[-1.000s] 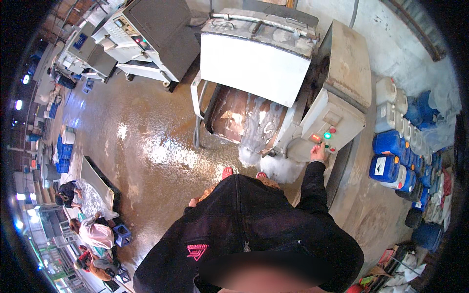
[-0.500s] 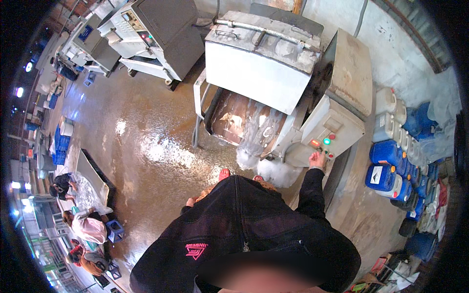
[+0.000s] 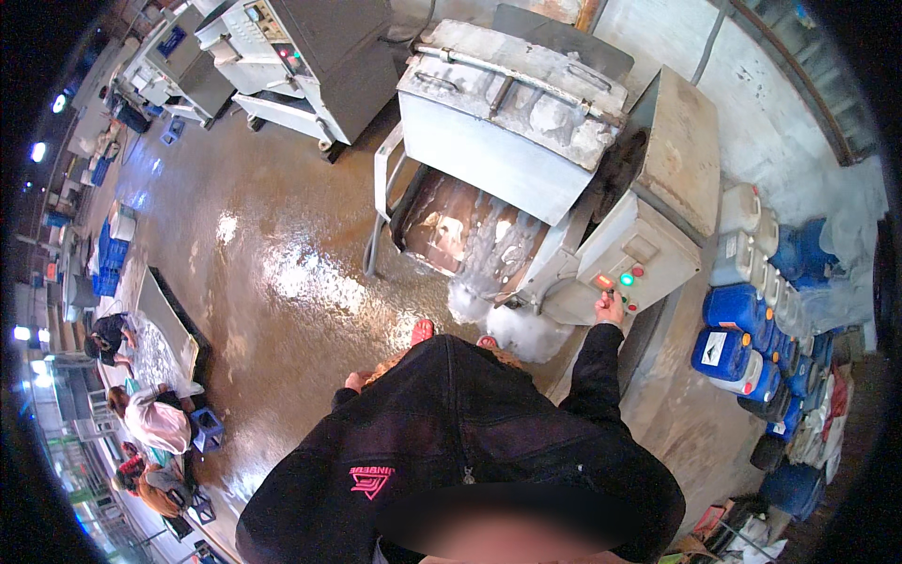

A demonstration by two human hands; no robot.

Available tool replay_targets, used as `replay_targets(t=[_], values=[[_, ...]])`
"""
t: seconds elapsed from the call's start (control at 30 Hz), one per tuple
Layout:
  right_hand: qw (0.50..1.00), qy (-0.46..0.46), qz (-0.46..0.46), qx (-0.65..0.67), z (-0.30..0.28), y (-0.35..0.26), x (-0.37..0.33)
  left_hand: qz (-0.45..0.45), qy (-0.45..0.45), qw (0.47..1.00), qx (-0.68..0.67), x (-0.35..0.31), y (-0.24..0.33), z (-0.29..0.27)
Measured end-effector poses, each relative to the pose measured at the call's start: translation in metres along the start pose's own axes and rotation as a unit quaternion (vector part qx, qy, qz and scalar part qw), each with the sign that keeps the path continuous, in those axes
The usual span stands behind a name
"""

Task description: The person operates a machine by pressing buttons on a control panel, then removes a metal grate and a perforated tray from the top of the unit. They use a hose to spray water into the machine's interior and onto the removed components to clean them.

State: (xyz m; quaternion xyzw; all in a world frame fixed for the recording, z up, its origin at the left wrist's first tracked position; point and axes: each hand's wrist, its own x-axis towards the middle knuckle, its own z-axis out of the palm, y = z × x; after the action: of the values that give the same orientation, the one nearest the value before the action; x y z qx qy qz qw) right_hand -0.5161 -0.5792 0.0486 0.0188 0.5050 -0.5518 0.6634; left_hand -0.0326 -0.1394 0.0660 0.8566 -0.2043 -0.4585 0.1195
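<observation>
the right hand (image 3: 610, 309) is at the control panel (image 3: 658, 246), the left hand (image 3: 355, 381) beside a pink-lettered black jacket (image 3: 404, 409), either's fingers open or closed i cannot tell.

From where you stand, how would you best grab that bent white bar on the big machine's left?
Grip the white bar by its long upright stretch, left hand coming from the left: it juts out from the machine, with floor beside it, so there should be room to wrap around.

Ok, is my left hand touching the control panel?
Apart: the head view shows your left hand low at the left, the control panel off to the right, white foam between.
</observation>
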Motion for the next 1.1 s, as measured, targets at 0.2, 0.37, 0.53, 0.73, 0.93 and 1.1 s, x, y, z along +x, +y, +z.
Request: replay_targets(t=[0.2,0.37,0.53,0.73,0.93,1.1], values=[[0.979,0.151,-0.092,-0.105,0.006,0.003,0.000,0.119,-0.036,0.992,-0.002,0.056,-0.070,0.018],[0.926,0.067,-0.284,-0.241,0.048,-0.002,-0.082,0.147,-0.009,0.988,-0.046,0.079,-0.100,0.032],[0.508,-0.039,-0.697,-0.504,0.205,-0.111,-0.163,0.128,-0.007,0.992,-0.007,0.077,-0.083,0.046],[0.341,-0.050,-0.421,-0.839,0.239,-0.178,-0.064,0.082,0.046,0.996,0.011,0.048,-0.015,0.054],[0.280,-0.037,-0.386,-0.878,0.235,-0.156,-0.090,0.089,0.151,0.980,-0.096,0.004,-0.012,0.071],[0.398,-0.165,-0.675,-0.599,0.254,-0.170,-0.076,0.187,0.341,0.901,-0.191,-0.023,0.109,-0.031]])
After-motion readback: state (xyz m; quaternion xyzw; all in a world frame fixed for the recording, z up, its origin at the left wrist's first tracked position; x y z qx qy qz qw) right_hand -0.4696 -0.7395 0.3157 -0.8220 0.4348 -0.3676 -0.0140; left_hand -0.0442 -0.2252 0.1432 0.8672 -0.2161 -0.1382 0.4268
